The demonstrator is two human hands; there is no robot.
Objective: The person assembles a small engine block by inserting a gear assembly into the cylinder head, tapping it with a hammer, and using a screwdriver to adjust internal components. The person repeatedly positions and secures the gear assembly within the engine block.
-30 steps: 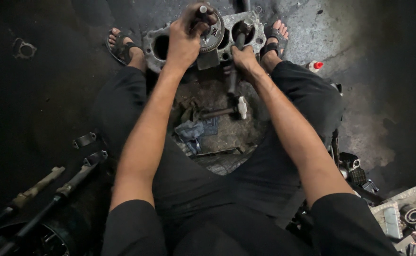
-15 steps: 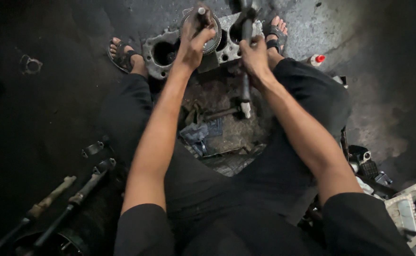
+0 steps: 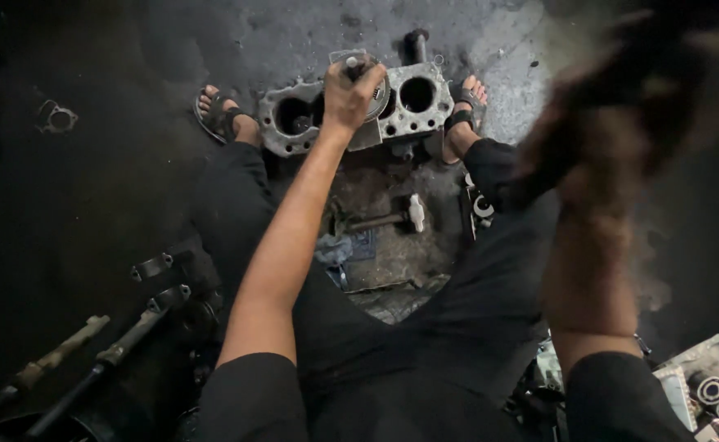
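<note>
A cylinder block is seen on the oily floor between two sandalled feet. The left hand is clenched around a round part set in the block's middle bore. The right hand, raised and blurred, cannot be read. A hammer lies nearby.

We see a dark, oil-stained concrete floor, paler and greyer at the top where light falls. A hammer lies below the left hand; long metal shafts rest far left, and bearings sit lower right.
</note>
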